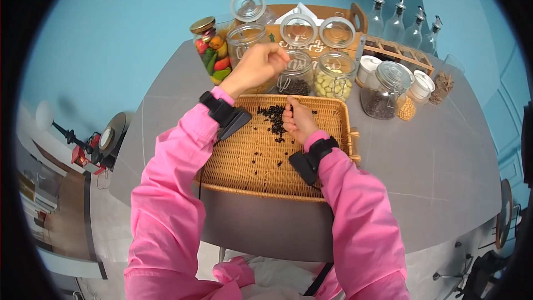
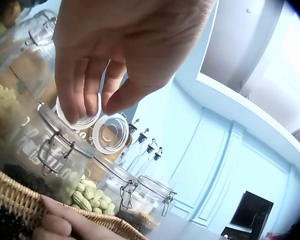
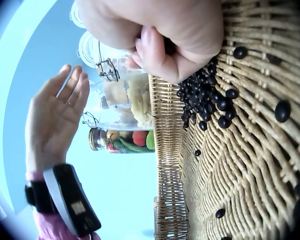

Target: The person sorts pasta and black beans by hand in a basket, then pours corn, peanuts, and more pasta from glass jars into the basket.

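Observation:
In the head view, my right hand (image 1: 300, 121) is curled into a fist low in the wicker tray (image 1: 222, 175), beside a pile of black beans (image 1: 271, 115). The right wrist view shows its thumb folded over the fingers and a dark bit, like black beans, inside the grip. My left hand (image 1: 258, 68) hangs over the open clip-top jar (image 2: 55, 150) with black beans at its bottom. Its fingers are loosely bent downward, with nothing seen between them and the thumb. Loose black beans (image 3: 283, 111) lie scattered across the tray's weave.
Behind the tray stand an open jar of pale green peanut-shaped pieces (image 1: 333, 83), a large open jar (image 1: 244, 36) and a jar of colourful vegetables (image 1: 212, 53). To the right are a shut clip-top jar (image 1: 383, 91), white-lidded jars (image 1: 423, 84) and glass bottles (image 1: 394, 25).

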Available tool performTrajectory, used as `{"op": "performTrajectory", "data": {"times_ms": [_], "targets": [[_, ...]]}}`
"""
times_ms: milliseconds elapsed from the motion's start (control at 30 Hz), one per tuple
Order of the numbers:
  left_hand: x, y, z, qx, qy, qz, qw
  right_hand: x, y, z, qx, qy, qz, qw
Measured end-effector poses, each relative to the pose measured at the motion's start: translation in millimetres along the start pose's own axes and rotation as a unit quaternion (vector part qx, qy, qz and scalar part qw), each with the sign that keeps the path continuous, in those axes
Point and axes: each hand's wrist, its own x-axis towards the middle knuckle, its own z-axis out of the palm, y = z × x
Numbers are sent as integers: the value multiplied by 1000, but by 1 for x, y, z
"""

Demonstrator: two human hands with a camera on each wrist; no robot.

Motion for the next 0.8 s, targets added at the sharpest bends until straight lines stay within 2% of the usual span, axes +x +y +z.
{"op": "performTrajectory", "data": {"times_ms": [33, 67, 133, 167, 233, 267, 333, 367, 400, 467, 500, 567, 700, 767, 800], "targets": [[-16, 11, -9, -51, -80, -65, 993, -2, -2, 0, 0, -6, 6, 1000], [-31, 8, -14, -54, -79, -67, 993, -3, -3, 0, 1, -11, 11, 1000], [-59, 2, -23, -77, -263, -145, 951, 0, -2, -2, 1, -5, 16, 1000], [-72, 0, -23, -81, -261, -148, 950, 2, -1, -4, 6, -14, 12, 1000], [-97, -3, -23, 30, -357, -186, 915, 4, -1, -5, 3, -25, 13, 1000], [-106, -6, -21, 28, -355, -189, 915, 4, -1, -5, 1, -26, 18, 1000], [-120, -16, -12, 114, -363, -102, 919, 3, -2, -4, -10, -18, 13, 1000], [-125, -17, -7, 128, -341, -65, 929, 2, -2, -4, -10, -21, 11, 1000], [-129, -18, -5, 123, -339, -67, 930, 2, -2, -4, -14, -18, 15, 1000], [-131, -11, -1, 176, -310, -5, 934, 2, -2, -5, -7, -31, 9, 999], [-134, -15, 3, 172, -310, -5, 935, 2, -3, -6, -3, -39, 13, 999], [-136, -25, 11, 221, -284, 75, 930, 0, -3, -4, -9, -31, 13, 999], [-132, -31, 16, 220, -278, 79, 932, -2, -4, -3, -18, -26, 12, 999], [-127, -28, 15, 155, -299, -26, 941, 0, -3, -4, -18, -29, 13, 999], [-126, -27, 14, 155, -300, -26, 941, 0, -3, -4, -17, -32, 13, 999]]}}
